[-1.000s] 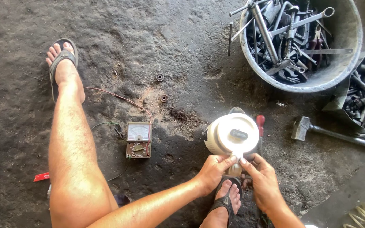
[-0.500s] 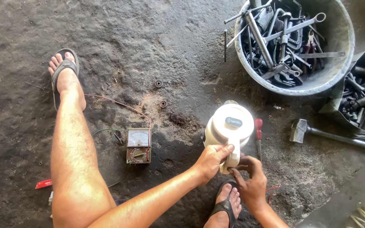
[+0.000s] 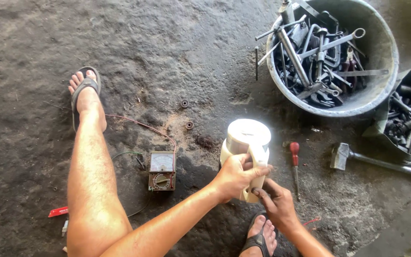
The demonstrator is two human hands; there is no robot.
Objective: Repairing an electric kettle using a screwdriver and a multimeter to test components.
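Observation:
A white electric kettle (image 3: 246, 138) stands on the dark concrete floor between my feet, its lid shut and its handle turned toward me. My left hand (image 3: 234, 176) is wrapped around the handle. My right hand (image 3: 275, 203) is at the lower end of the handle, near the kettle's base, fingers pressed against it. A red-handled screwdriver (image 3: 294, 163) lies on the floor just right of the kettle.
An analog meter (image 3: 161, 170) with wires lies left of the kettle. A grey tub (image 3: 379, 90) of wrenches and metal tools stands at the upper right, a tool-filled box (image 3: 405, 119) beside it, a hammer (image 3: 376, 161) below. Two washers (image 3: 187, 114) lie on the floor.
The kettle has been turned upright from tilted toward me. My left hand shifted from the lid's edge onto the handle; my right hand dropped to the handle's lower end.

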